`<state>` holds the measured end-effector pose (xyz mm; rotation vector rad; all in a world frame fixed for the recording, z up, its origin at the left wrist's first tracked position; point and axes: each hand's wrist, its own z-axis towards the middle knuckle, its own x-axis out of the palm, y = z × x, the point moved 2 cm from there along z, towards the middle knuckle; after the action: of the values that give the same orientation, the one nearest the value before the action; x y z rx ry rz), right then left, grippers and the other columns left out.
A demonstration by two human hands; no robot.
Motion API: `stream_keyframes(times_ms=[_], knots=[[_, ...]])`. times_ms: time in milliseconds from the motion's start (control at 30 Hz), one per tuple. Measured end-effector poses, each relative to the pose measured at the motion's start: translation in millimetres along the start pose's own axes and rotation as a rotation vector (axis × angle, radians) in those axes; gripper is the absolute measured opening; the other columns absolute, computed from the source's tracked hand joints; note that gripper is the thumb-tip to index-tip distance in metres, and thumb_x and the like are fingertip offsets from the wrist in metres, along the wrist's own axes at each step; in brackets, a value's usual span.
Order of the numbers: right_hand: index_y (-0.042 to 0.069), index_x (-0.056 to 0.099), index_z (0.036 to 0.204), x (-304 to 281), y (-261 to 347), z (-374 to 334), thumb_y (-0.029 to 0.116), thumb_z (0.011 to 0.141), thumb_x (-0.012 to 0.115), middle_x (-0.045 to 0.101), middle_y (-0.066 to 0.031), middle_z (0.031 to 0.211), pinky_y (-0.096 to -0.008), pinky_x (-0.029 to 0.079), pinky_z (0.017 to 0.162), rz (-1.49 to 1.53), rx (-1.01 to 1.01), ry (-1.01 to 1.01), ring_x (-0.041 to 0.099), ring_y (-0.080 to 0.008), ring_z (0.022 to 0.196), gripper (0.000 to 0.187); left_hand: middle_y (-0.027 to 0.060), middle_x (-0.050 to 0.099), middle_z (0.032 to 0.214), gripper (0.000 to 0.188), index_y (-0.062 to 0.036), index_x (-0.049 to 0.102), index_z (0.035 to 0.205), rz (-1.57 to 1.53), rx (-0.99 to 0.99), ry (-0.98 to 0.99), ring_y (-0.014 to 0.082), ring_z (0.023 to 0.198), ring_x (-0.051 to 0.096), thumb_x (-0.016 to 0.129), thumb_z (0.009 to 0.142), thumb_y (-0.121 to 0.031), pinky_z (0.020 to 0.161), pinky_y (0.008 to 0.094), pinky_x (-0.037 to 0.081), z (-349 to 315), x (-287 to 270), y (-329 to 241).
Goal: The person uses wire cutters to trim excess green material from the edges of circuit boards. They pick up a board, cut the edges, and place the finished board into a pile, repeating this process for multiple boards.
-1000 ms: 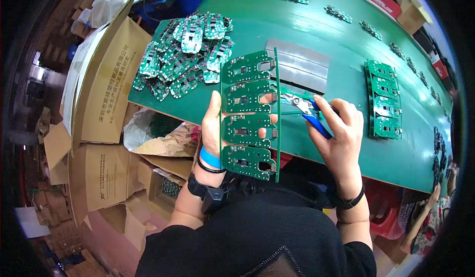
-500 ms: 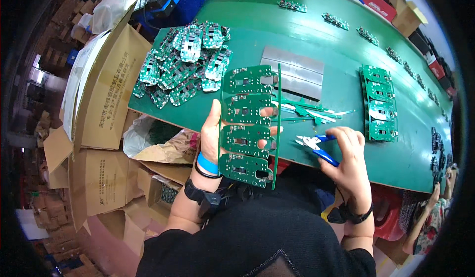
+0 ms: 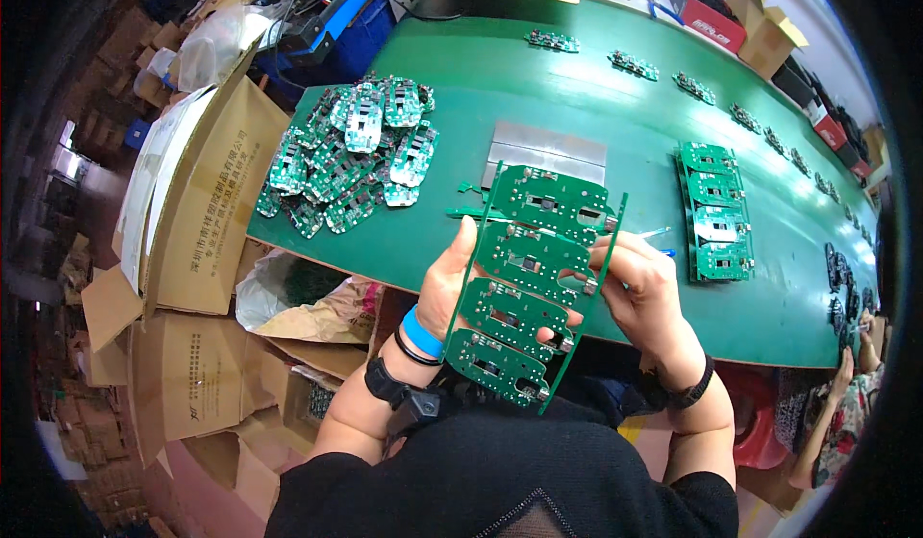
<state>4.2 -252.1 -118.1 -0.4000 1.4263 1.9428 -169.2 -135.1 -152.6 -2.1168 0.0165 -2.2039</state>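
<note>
My left hand [image 3: 447,283] grips a green circuit board panel [image 3: 524,264] by its left edge, fingers behind it. Several boards sit in a row between two narrow side strips, and fingertips show through the cutouts. My right hand [image 3: 642,283] is closed at the panel's upper right, its fingertips at the right strip. Just past its knuckles a bit of blue [image 3: 669,252] shows, like the handle of the cutters seen earlier; whether my hand holds it is hidden. Behind the panel lies a grey metal block [image 3: 553,149] on the green table [image 3: 461,86].
A heap of separated boards [image 3: 356,153] lies at the table's left. Another board panel [image 3: 716,211] stands to the right, with small board assemblies [image 3: 635,65] lined up beyond. Cardboard boxes [image 3: 216,211] flank the left side. Another person's arm [image 3: 832,408] reaches in at far right.
The panel has shifted right and tilted. My right hand has moved from beside the panel to its right strip. The blue-handled cutters, plain before, are now almost wholly hidden.
</note>
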Motion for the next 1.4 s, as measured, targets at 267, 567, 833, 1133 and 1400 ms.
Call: stream_keyframes(times_ms=[267,567,833,1133,1400], knots=[[0.0,0.068,0.078,-16.7,-9.4,25.6,0.007,0.08,0.073,0.066,-0.0142,0.073,-0.0343,0.05,0.062,0.051,0.144,-0.058,0.064,-0.0278,0.067,0.009,0.0282,0.05,0.134,0.066,-0.001,0.03,0.147,0.688,0.163,-0.311,0.0497,0.117,0.054,0.049,0.097,-0.04,0.091,0.0553,0.053,-7.4,49.7,-53.9],[0.001,0.067,0.082,31.5,-28.6,32.0,0.003,0.077,0.064,0.063,-0.0195,0.08,-0.0445,0.051,0.075,-0.048,-0.04,0.187,0.063,-0.0382,0.083,0.006,0.0172,0.068,0.092,0.033,0.0033,0.064,0.105,2.673,0.263,0.085,0.0226,0.084,0.065,0.075,0.08,-0.014,0.077,0.0338,0.051,116.8,102.4,-155.9],[0.0,0.064,0.082,28.2,-39.2,36.3,0.004,0.076,0.066,0.063,-0.0199,0.084,-0.0443,0.051,0.075,0.06,0.053,0.222,0.063,-0.0393,0.086,0.007,0.0191,0.069,0.086,0.026,-0.0008,0.068,0.098,2.686,0.023,-0.072,0.0333,0.08,0.067,0.076,0.076,-0.011,0.074,0.0384,0.051,155.2,54.4,-138.3],[0.001,0.063,0.081,20.7,-46.5,35.7,0.01,0.081,0.067,0.062,-0.0173,0.081,-0.0442,0.05,0.073,0.007,0.049,0.139,0.062,-0.0382,0.083,0.01,0.0159,0.07,0.098,0.033,-0.0067,0.068,0.109,2.851,0.053,-0.026,0.036,0.093,0.066,0.075,0.078,-0.018,0.081,0.0432,0.052,165.1,47.8,-129.4],[0.003,0.068,0.087,6.1,-67.4,39.9,0.004,0.081,0.06,0.065,-0.0106,0.091,-0.0405,0.047,0.08,-0.265,-0.04,-0.027,0.06,-0.0313,0.092,0.01,0.0158,0.07,0.098,0.033,-0.0078,0.067,0.11,2.859,0.12,-0.019,0.0362,0.092,0.066,0.073,0.079,-0.018,0.081,0.043,0.053,160.8,45.0,-125.8]])
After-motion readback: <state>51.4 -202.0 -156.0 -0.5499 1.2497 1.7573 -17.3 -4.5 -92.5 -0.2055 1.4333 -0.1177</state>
